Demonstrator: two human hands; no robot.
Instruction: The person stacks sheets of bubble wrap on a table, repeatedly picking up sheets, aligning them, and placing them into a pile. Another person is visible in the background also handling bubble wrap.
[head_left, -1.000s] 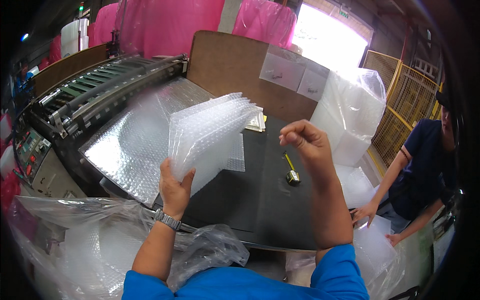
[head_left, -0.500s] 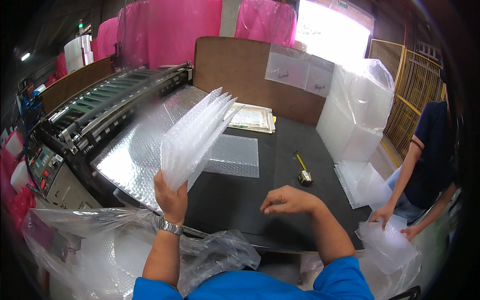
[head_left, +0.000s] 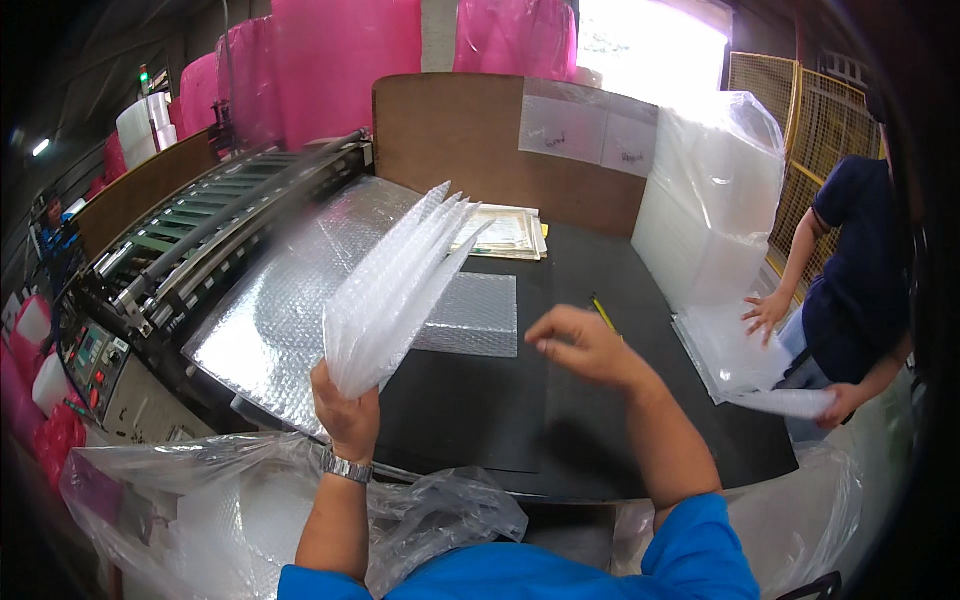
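Our left hand [head_left: 347, 412] is clamped on the near end of a fanned stack of bubble-wrap bags [head_left: 395, 290], held tilted up above the black worktop [head_left: 560, 430]. Our right hand [head_left: 585, 345] hovers over the worktop just right of the stack, fingers loosely curled, holding nothing. One flat bubble-wrap bag [head_left: 472, 315] lies on the worktop beyond. A wide bubble-wrap sheet [head_left: 275, 310] runs from the roller machine [head_left: 200, 240] at left. At right, another person's hand [head_left: 765, 312] rests on clear bags [head_left: 725, 350].
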